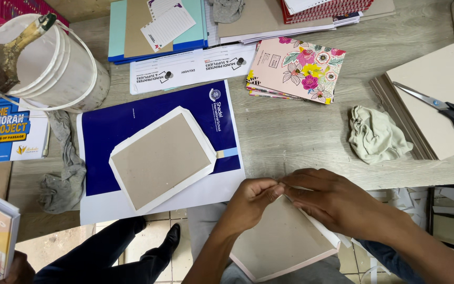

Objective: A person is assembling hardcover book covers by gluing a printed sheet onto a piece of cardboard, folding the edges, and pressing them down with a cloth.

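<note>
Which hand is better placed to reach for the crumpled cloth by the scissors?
Probably the right hand: it lies nearer the crumpled cloth with bare table between. The left hand pinches the grey board's corner and would cross over.

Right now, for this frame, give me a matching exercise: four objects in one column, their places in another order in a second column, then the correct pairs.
Things:
1. black-handled metal scissors
2. glue-caked paint brush
3. crumpled pale green cloth
4. brown greyboard panel with white paper border

Places:
A. across the white plastic bucket
B. on the dark blue printed sheet
C. on the stack of beige boards
D. on bare wooden tabletop, beside that stack

Pairs: 1-C, 2-A, 3-D, 4-B
</note>
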